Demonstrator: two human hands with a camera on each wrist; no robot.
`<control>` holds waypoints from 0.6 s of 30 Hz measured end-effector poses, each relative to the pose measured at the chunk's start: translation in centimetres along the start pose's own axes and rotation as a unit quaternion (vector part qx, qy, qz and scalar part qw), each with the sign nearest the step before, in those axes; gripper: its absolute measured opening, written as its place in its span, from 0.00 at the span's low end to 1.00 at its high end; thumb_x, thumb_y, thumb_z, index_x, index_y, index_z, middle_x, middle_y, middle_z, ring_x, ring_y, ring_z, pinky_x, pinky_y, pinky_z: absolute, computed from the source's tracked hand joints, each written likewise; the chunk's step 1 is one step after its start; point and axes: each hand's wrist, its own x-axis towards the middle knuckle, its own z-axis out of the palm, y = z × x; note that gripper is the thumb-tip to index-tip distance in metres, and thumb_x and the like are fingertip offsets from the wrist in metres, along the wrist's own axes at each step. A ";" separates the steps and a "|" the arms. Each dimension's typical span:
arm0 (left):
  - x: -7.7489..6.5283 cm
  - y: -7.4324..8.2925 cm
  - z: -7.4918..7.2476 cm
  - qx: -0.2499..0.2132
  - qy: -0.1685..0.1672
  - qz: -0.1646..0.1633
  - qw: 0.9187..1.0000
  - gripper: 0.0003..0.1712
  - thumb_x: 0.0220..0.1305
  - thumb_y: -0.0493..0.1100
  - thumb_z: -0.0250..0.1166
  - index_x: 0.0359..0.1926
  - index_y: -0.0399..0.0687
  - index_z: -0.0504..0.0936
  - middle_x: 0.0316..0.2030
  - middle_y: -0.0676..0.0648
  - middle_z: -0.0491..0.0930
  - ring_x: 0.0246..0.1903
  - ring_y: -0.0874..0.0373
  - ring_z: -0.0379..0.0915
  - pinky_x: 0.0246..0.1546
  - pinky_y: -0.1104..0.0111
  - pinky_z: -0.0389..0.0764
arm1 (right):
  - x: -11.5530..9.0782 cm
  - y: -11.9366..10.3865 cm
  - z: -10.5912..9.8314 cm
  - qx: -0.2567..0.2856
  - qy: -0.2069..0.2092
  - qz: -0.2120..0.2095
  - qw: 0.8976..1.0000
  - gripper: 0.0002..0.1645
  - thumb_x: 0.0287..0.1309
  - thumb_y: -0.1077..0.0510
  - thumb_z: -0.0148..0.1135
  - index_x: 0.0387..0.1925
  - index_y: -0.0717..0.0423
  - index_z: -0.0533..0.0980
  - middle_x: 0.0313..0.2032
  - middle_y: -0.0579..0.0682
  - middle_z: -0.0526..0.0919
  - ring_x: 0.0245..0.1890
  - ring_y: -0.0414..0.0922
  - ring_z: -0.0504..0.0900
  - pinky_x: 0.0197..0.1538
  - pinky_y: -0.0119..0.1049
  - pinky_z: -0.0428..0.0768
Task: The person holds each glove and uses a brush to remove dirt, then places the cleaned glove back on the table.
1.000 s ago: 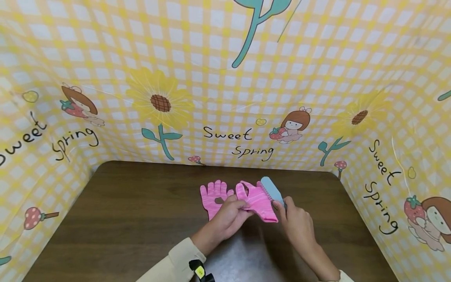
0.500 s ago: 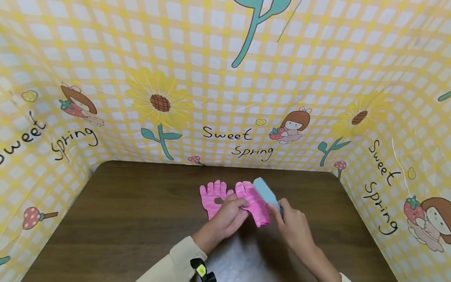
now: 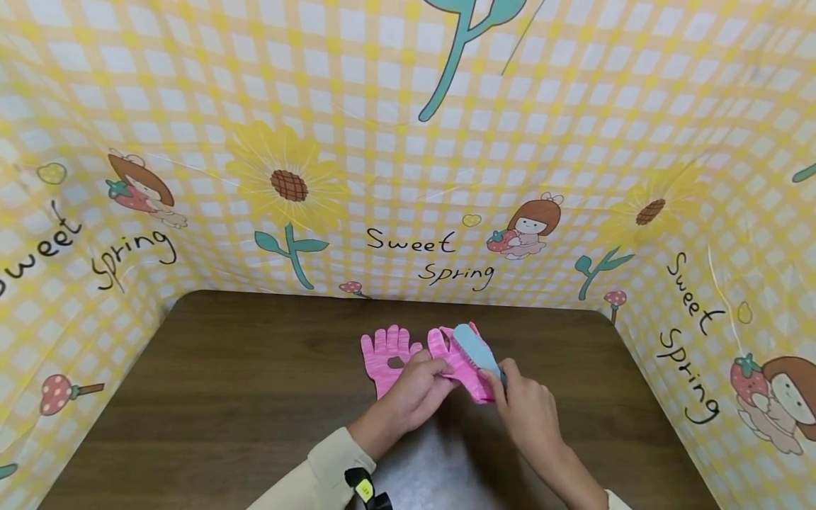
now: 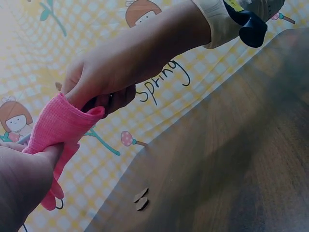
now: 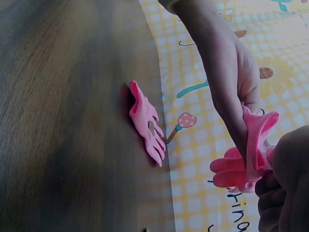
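Observation:
In the head view my left hand (image 3: 414, 397) pinches a pink knit glove (image 3: 462, 372) at its near side, thumb on top. My right hand (image 3: 534, 411) grips a light blue brush (image 3: 474, 347), its bristle side against the glove and its head covering part of the fingers. A second pink glove (image 3: 384, 354) lies flat left of it, a dark brown oval spot on its palm. In the left wrist view the held glove (image 4: 60, 125) hangs with its cuff towards the right hand (image 4: 116, 82). The right wrist view shows the brush hidden behind curled fingers (image 5: 273, 198).
The dark wooden table (image 3: 255, 397) backs onto a yellow checked cloth (image 3: 408, 170) with printed flowers and girls, which also rises on both sides. Two small brown flat pieces (image 4: 141, 198) lie near the table edge in the left wrist view.
The brush has moved left and slightly down across the held glove. The glove's cuff swung left, then partly back right. My left hand and the flat glove have barely moved.

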 end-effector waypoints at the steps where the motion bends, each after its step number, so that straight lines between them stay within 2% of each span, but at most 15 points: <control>1: 0.0 0.0 0.0 0.000 -0.003 0.001 1.000 0.38 0.67 0.24 0.36 0.78 0.28 0.44 0.79 0.34 0.48 0.79 0.42 0.43 0.79 0.47 0.48 | 0.0 0.1 0.0 -0.002 0.001 0.001 1.000 0.16 0.65 0.48 0.67 0.36 0.55 0.73 0.12 0.40 0.59 0.13 0.40 0.60 0.16 0.33 0.59; 11: 0.1 -0.3 -0.2 -0.003 -0.007 0.001 1.000 0.38 0.67 0.24 0.36 0.78 0.29 0.46 0.80 0.34 0.49 0.79 0.41 0.44 0.78 0.46 0.49 | 0.1 1.0 0.3 -0.002 0.002 0.010 1.000 0.16 0.65 0.48 0.67 0.36 0.55 0.73 0.12 0.42 0.62 0.14 0.43 0.63 0.16 0.37 0.62; 18: -0.1 0.0 -0.1 -0.007 0.013 -0.019 1.000 0.37 0.69 0.25 0.38 0.79 0.31 0.46 0.79 0.35 0.51 0.79 0.41 0.47 0.77 0.47 0.52 | 0.3 1.4 0.4 -0.007 -0.001 0.017 1.000 0.17 0.66 0.48 0.66 0.37 0.58 0.74 0.11 0.44 0.64 0.13 0.44 0.64 0.16 0.39 0.65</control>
